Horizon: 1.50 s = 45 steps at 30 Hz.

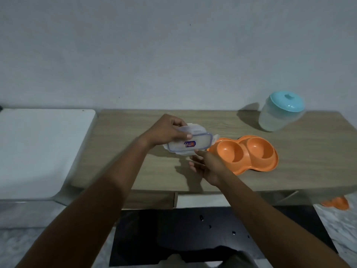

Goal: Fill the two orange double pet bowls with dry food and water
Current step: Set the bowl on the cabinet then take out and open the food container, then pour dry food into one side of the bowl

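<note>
Just beside hands — orange bowl

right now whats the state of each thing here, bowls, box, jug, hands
double bowl: on the table, upright, both cups empty
second bowl: below the table edge at right, mostly hidden, contents unseen
clear box: lifted off the table, lid on, tilted
jug: upright at the back right, teal lid on, fill level unclear
left hand: gripping the box from above
right hand: open under the box, fingertips at its near edge
</note>
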Motion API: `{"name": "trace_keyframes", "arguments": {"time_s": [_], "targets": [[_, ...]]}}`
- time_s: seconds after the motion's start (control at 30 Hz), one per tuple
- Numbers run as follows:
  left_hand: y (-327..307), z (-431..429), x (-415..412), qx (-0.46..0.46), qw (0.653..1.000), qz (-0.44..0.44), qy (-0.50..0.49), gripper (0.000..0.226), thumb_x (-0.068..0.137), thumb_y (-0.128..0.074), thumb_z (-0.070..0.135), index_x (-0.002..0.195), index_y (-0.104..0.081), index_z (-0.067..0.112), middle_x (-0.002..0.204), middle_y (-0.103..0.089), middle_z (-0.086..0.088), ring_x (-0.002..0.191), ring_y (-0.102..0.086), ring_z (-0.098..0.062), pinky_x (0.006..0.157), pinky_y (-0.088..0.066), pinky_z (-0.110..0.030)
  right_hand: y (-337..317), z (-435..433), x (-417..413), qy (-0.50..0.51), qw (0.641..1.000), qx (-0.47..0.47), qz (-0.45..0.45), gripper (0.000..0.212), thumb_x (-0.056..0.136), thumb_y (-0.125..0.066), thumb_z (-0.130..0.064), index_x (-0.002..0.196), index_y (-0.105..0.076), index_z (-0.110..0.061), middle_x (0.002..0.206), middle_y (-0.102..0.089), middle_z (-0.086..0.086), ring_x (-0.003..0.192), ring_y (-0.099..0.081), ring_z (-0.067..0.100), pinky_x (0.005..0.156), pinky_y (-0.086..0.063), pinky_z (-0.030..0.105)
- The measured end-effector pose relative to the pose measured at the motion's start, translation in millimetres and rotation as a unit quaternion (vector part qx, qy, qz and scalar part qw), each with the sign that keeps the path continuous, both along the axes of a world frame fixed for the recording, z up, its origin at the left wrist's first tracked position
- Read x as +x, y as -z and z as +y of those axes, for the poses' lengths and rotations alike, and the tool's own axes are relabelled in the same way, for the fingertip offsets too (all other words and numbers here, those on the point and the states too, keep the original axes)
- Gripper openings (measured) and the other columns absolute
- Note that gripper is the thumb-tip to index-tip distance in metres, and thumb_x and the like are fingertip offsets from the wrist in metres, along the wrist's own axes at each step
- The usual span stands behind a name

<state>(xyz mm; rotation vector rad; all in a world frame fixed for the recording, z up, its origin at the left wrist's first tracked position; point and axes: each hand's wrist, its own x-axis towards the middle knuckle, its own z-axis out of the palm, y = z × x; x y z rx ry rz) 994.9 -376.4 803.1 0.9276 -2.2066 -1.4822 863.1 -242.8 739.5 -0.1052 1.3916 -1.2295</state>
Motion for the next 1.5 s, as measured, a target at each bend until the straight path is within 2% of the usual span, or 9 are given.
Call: {"name": "trace_keyframes", "arguments": {"time_s": [0.2,0.37,0.53,0.67,0.87,1.0,1.23,1.4,1.5], "targets": [[25.2,39.8,27.5,-0.008,0.997,-0.052,0.054,0.023,0.068,-0.087,0.013,0.089,-0.079,0.010,0.086,-0.077,-0.004,0.077,-0.069,-0.011,0.077,-0.053,-0.027,6.6,18.1,-18.1,0.036,0.997,0.005,-0.074,0.045,0.104,-0.045,-0.042,0.115,-0.061,-0.002,0.101,-0.068,0.019,0.086,-0.068,0.028,0.063,-0.059,0.034],[54.1,61.9,35.3,-0.058,0.988,-0.131,0.053,0.026,0.066,-0.086,0.013,0.092,-0.080,0.018,0.089,-0.076,0.008,0.083,-0.069,-0.004,0.080,-0.055,-0.023,14.4,16.6,-19.3,-0.085,0.987,0.059,0.119,0.019,0.098,-0.060,-0.017,0.108,-0.065,-0.002,0.097,-0.068,0.017,0.077,-0.064,0.023,0.065,-0.056,0.033],[74.4,72.3,29.6,-0.147,0.956,-0.246,0.061,0.032,0.066,-0.081,0.017,0.095,-0.079,0.031,0.116,-0.071,0.008,0.103,-0.065,-0.013,0.089,-0.054,-0.034,17.5,8.6,-24.5,-0.227,0.869,0.076,0.432,0.041,0.093,-0.061,-0.016,0.134,-0.064,-0.012,0.115,-0.071,0.015,0.086,-0.068,0.026,0.075,-0.059,0.038],[77.7,72.3,26.2,-0.201,0.920,-0.324,0.088,0.053,0.067,-0.077,0.029,0.119,-0.069,0.034,0.137,-0.059,0.011,0.118,-0.057,-0.015,0.093,-0.049,-0.029,0.1,-7.2,-35.4,-0.192,0.792,0.062,0.577,0.020,0.087,-0.060,-0.021,0.090,-0.079,-0.019,0.094,-0.078,0.007,0.093,-0.070,0.030,0.069,-0.044,0.029],[69.3,63.8,11.9,-0.159,0.919,-0.348,0.097,0.064,0.065,-0.074,0.064,0.118,-0.071,0.029,0.131,-0.063,0.009,0.117,-0.058,-0.015,0.091,-0.047,-0.030,-5.2,-68.1,-63.8,-0.168,0.800,0.081,0.570,0.045,0.092,-0.066,-0.037,0.125,-0.067,-0.006,0.121,-0.071,0.016,0.115,-0.064,0.035,0.095,-0.050,0.039],[73.1,57.9,1.3,-0.195,0.918,-0.337,0.075,0.035,0.078,-0.075,0.044,0.109,-0.075,0.028,0.126,-0.066,0.007,0.115,-0.059,-0.016,0.080,-0.039,-0.024,5.8,-91.3,-68.5,-0.239,0.796,0.105,0.546,0.031,0.092,-0.065,-0.022,0.117,-0.070,-0.005,0.111,-0.073,0.018,0.104,-0.069,0.036,0.082,-0.056,0.039],[77.0,57.7,-6.9,-0.192,0.907,-0.370,0.055,0.029,0.067,-0.086,0.033,0.092,-0.076,0.023,0.103,-0.072,0.001,0.094,-0.066,-0.020,0.076,-0.052,-0.032,0.1,-71.3,-69.1,-0.215,0.896,0.017,0.387,0.036,0.097,-0.051,-0.008,0.133,-0.050,-0.012,0.118,-0.057,0.014,0.085,-0.069,0.034,0.048,-0.060,0.034],[59.9,56.0,-41.9,-0.189,0.903,-0.382,0.055,0.032,0.070,-0.080,0.044,0.091,-0.074,0.019,0.094,-0.073,0.001,0.089,-0.068,-0.022,0.078,-0.056,-0.036,-41.2,-29.3,-110.2,-0.138,0.944,-0.016,0.298,0.034,0.099,-0.047,-0.003,0.124,-0.053,-0.025,0.114,-0.061,0.015,0.089,-0.067,0.031,0.060,-0.062,0.039],[57.1,59.8,-71.6,-0.142,0.939,-0.314,0.011,0.042,0.065,-0.081,0.047,0.097,-0.073,0.022,0.097,-0.072,0.005,0.090,-0.066,-0.018,0.079,-0.055,-0.035,-67.6,-0.7,-144.7,-0.104,0.951,-0.027,0.289,0.040,0.096,-0.052,-0.003,0.124,-0.055,-0.031,0.117,-0.062,0.014,0.089,-0.068,0.030,0.065,-0.061,0.039]]}}
